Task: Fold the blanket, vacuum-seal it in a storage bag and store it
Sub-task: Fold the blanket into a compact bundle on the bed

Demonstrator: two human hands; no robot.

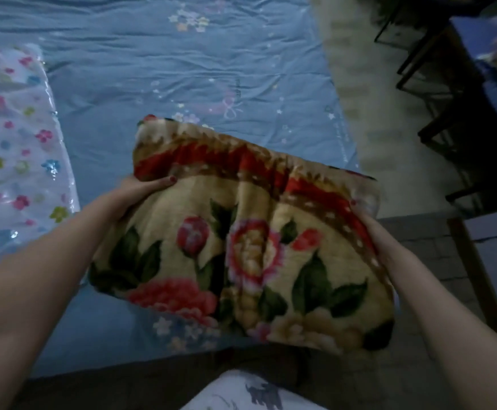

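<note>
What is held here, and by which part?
The folded floral blanket, gripped at its opposite side edges: left hand on the left edge, right hand on the right.

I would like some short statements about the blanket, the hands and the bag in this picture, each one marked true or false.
1. Both hands hold the folded blanket, the left hand at its left edge and the right hand at its right edge. True.
2. The blanket is plain grey. False: it is cream with red and pink flowers and green leaves.
3. The storage bag, clear with coloured flowers, lies on the blue sheet to the left. True.
4. The blanket is already inside the bag. False: it is outside, apart from the bag.
</note>
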